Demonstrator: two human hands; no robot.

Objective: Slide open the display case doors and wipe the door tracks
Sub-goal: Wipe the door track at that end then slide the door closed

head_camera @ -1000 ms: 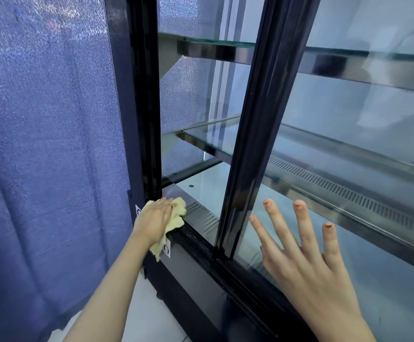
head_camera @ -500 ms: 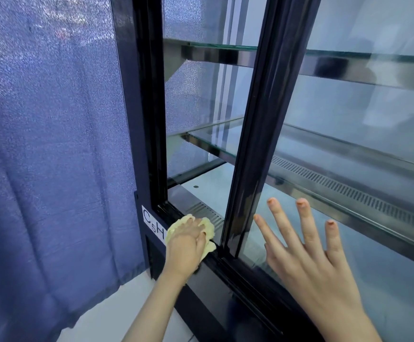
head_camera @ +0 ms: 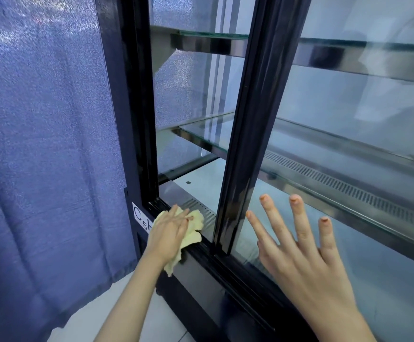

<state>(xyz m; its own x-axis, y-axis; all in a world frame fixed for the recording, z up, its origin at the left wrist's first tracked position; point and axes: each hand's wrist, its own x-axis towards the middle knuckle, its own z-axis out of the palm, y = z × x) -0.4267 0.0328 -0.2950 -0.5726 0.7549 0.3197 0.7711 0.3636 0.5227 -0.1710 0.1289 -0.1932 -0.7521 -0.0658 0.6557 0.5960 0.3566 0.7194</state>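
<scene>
Blue curtain fills the left side, hanging just beside the black display case; pale floor tiles show below it.

I see my left hand pressed down on a pale yellow cloth, fingers clenched over it, grasping the cloth against the bottom door track. Cloth sits at the left end of the track, near the corner where the track meets the case's left upright. One cloth corner hangs over the outer edge of the sill.

Sliding door stands partly open: its dark vertical frame edge comes down to the track just right of the cloth, close to it but I can't tell if they touch. That frame edge blocks the track to the right of the cloth.

My right hand lies flat on the door glass, fingers spread and released, grasping nothing.

White label with handwritten letters on the case front is partly covered by my left hand. Through the opening: slotted vent grille just behind the cloth, glass shelves above.
</scene>
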